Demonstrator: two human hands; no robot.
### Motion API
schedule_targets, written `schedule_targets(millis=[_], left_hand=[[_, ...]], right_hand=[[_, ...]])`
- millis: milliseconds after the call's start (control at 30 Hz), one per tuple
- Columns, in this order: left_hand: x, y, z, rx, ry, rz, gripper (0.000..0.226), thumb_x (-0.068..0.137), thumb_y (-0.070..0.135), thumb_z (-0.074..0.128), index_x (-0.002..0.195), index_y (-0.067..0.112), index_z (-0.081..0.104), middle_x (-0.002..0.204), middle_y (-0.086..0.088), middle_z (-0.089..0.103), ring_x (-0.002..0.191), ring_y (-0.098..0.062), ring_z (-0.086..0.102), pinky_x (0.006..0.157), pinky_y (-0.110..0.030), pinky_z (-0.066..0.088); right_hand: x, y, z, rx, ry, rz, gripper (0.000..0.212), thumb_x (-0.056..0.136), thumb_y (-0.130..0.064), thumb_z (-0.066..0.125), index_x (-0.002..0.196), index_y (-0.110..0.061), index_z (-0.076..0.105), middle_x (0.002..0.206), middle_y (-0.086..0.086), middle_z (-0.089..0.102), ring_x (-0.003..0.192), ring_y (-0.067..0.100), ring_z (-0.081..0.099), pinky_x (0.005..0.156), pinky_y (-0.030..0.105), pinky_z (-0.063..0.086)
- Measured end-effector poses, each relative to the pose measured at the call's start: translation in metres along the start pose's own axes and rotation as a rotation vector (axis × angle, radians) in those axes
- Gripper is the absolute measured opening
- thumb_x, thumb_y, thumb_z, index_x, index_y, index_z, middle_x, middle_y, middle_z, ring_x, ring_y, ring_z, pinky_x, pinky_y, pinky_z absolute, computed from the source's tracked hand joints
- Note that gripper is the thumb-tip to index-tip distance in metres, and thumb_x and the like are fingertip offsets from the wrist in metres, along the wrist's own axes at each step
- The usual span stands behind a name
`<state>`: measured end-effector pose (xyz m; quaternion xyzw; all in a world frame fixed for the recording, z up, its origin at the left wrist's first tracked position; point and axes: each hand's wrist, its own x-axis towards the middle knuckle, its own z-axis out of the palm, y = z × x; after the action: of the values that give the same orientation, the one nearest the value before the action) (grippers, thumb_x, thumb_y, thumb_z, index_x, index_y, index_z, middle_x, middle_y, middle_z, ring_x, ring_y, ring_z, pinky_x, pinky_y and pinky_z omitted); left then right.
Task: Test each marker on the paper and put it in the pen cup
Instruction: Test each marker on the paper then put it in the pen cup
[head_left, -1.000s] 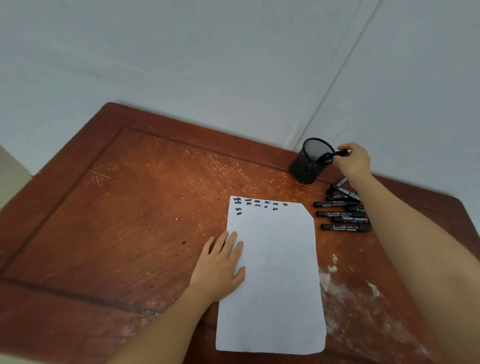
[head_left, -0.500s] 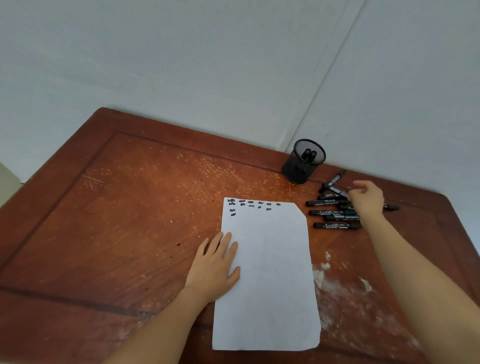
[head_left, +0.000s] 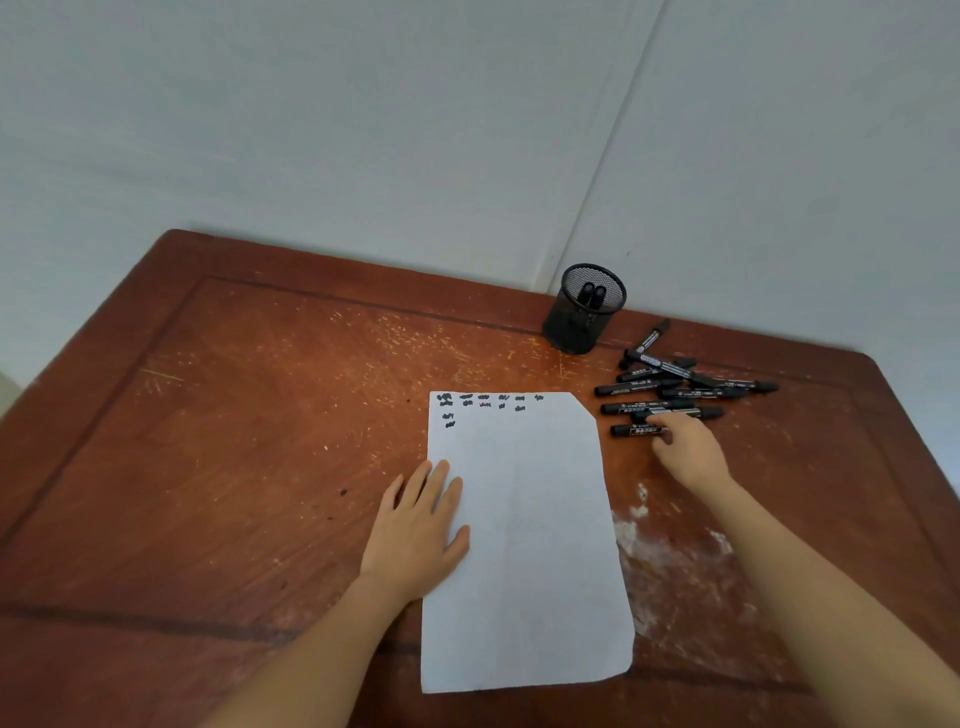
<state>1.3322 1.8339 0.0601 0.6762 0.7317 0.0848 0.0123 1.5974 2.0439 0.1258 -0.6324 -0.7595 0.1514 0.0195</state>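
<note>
In the head view, the paper (head_left: 535, 545) lies lengthwise on the worn wooden surface (head_left: 260, 441). The left hand (head_left: 421, 525) rests on the sheet's 9 o'clock edge, fingers straight and spread, palm half on the wood. That looks like a hold-down, so the sheet will not slide under a marker stroke. Short black test marks (head_left: 483, 401) run along the edge at 12 o'clock and start a second column at 11 o'clock. Filling from that corner leaves most of the sheet free for later tests. The mesh pen cup (head_left: 584, 312) stands at 1 o'clock from the paper, near the wall corner, with two markers in the cup (head_left: 592, 293) standing on end, likely the ones already tested. The pile of untested markers (head_left: 675, 384) lies at 2 o'clock, just beside the paper and near the cup, so each trip is short. The right hand (head_left: 688, 449) reaches into the near side of the pile, fingers curled over the closest marker (head_left: 636, 430) and its neighbour. I cannot tell whether they have closed on either one.
</note>
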Motion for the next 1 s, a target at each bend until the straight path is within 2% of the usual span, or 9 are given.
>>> schedule_targets(millis=[100,200,267,400,533,733,867,933,1000], left_hand=[[0.0,-0.001,0.001,0.007,0.011,-0.006,0.054,0.08,0.046,0.035,0.111,0.017,0.068,0.124,-0.005,0.062,0.117,-0.022,0.049,0.092,-0.041,0.048],[0.0,-0.001,0.003,0.015,0.029,0.004,0.054,0.081,0.045,0.035,0.113,0.016,0.066,0.125,-0.007,0.061,0.119,-0.022,0.042,0.098,-0.04,0.031],[-0.001,-0.001,0.003,0.021,0.021,0.002,0.054,0.081,0.046,0.035,0.114,0.016,0.066,0.126,-0.006,0.06,0.119,-0.023,0.045,0.097,-0.039,0.028],[-0.001,-0.002,0.005,0.017,0.038,0.007,0.054,0.081,0.045,0.035,0.113,0.016,0.066,0.125,-0.007,0.061,0.116,-0.025,0.055,0.097,-0.039,0.029],[-0.001,-0.001,0.005,0.018,0.034,0.002,0.054,0.08,0.046,0.034,0.112,0.018,0.067,0.124,-0.004,0.062,0.114,-0.023,0.059,0.093,-0.04,0.047],[0.0,-0.001,0.007,0.033,0.068,0.009,0.053,0.08,0.046,0.035,0.111,0.018,0.067,0.123,-0.005,0.062,0.116,-0.023,0.052,0.097,-0.041,0.036],[-0.001,0.0,0.0,-0.009,0.006,0.002,0.053,0.079,0.046,0.035,0.109,0.018,0.069,0.121,-0.005,0.063,0.111,-0.024,0.06,0.094,-0.041,0.042],[-0.002,0.0,-0.007,-0.037,-0.01,-0.001,0.054,0.079,0.046,0.035,0.114,0.018,0.065,0.124,-0.008,0.061,0.114,-0.026,0.058,0.091,-0.04,0.048],[-0.003,0.0,-0.012,-0.121,0.024,-0.013,0.052,0.085,0.045,0.033,0.124,0.017,0.053,0.129,-0.012,0.057,0.123,-0.028,0.045,0.097,-0.039,0.039]], right_hand=[[0.001,-0.003,0.005,-0.078,-0.002,-0.022,0.04,0.09,-0.007,0.047,0.129,-0.012,0.051,0.128,0.01,0.05,0.121,0.027,0.045,0.091,0.038,0.043],[0.0,-0.007,0.006,-0.212,-0.03,-0.051,0.04,0.091,-0.007,0.043,0.131,-0.012,0.048,0.123,0.011,0.046,0.119,0.027,0.043,0.084,0.037,0.045],[0.0,-0.01,0.005,-0.335,-0.052,-0.079,0.04,0.093,-0.007,0.041,0.132,-0.011,0.045,0.124,0.012,0.044,0.118,0.029,0.043,0.081,0.037,0.046],[-0.002,-0.017,0.004,-0.544,-0.04,-0.119,0.032,0.093,-0.007,0.04,0.125,-0.009,0.048,0.122,0.012,0.045,0.115,0.029,0.043,0.075,0.033,0.043],[-0.008,-0.019,0.0,-0.593,0.026,-0.119,0.028,0.092,-0.005,0.042,0.119,-0.007,0.049,0.12,0.011,0.048,0.113,0.029,0.045,0.08,0.033,0.043],[-0.041,-0.029,-0.024,-0.289,0.23,-0.072,0.027,0.094,-0.013,0.045,0.12,-0.005,0.053,0.114,0.011,0.057,0.107,0.029,0.051,0.074,0.036,0.045],[-0.082,-0.054,-0.043,0.235,0.264,0.054,0.031,0.093,-0.017,0.052,0.122,-0.007,0.055,0.112,0.007,0.06,0.099,0.023,0.055,0.075,0.03,0.041],[-0.103,-0.07,-0.044,0.512,0.22,0.11,0.023,0.091,-0.014,0.056,0.112,-0.007,0.058,0.104,0.005,0.061,0.087,0.017,0.052,0.071,0.027,0.036],[-0.122,-0.084,-0.039,0.718,0.152,0.112,0.009,0.088,-0.011,0.059,0.097,-0.011,0.061,0.097,0.005,0.064,0.077,0.011,0.054,0.063,0.024,0.039]])
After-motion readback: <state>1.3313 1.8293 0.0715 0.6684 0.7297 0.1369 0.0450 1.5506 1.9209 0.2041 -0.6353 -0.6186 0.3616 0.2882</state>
